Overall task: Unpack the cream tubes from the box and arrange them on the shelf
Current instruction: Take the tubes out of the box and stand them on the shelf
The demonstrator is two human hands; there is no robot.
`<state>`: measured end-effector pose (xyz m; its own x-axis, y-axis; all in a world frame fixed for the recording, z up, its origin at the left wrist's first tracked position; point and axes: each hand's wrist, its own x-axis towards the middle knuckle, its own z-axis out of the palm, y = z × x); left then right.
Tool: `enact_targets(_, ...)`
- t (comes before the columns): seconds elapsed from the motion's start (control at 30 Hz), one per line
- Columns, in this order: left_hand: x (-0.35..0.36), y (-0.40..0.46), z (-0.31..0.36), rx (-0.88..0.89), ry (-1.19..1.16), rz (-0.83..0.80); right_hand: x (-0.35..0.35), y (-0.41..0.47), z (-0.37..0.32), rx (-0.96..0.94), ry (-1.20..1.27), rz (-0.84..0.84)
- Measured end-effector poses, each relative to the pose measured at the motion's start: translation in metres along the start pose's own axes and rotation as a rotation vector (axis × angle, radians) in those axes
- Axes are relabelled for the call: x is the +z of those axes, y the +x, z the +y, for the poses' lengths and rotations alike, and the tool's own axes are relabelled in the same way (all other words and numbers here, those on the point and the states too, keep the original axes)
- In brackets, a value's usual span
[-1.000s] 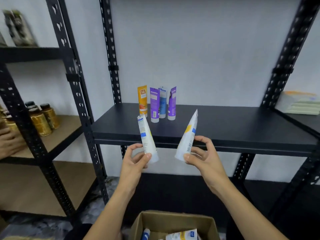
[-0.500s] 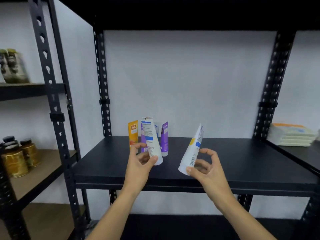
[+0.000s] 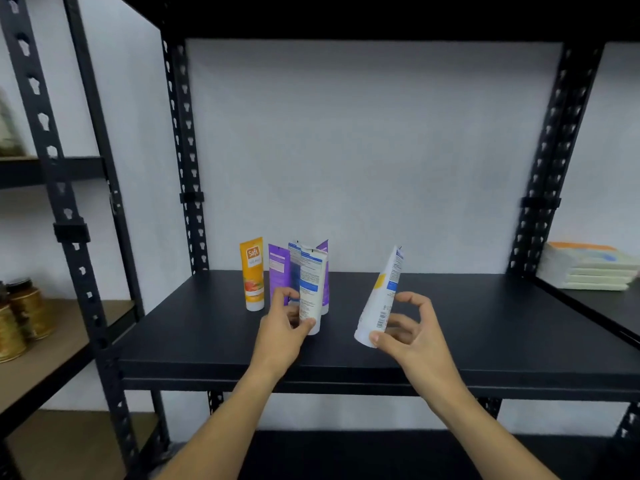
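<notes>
Left hand (image 3: 282, 329): gripping an upright white plastic cream tube (image 3: 311, 289) near its cap.
Right hand (image 3: 403, 332): pinching a tilted white cone-shaped tube (image 3: 381, 299) (likely light, squashy).

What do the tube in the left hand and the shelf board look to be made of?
Tube in the left hand: likely soft plastic, smooth and printed; its crimped flat top suggests a squeezable wall. Shelf board: black with a matte, even finish; it could be painted metal or laminate, the view cannot settle which.
</notes>
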<state>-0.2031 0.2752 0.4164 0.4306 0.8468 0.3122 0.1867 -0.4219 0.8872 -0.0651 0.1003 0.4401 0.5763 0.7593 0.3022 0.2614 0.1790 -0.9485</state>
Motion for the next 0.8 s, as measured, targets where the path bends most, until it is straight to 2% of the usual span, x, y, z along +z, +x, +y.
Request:
enact_targets(0.43,0.014,0.004,-0.016,0.017,0.271,0.068,0.012,0.050,0.010,-0.048,-0.106,0.026)
enact_targets(0.8,0.016,-0.001,-0.014,0.030,0.298,0.120,0.023,0.103,0.014,-0.149,-0.310,-0.072)
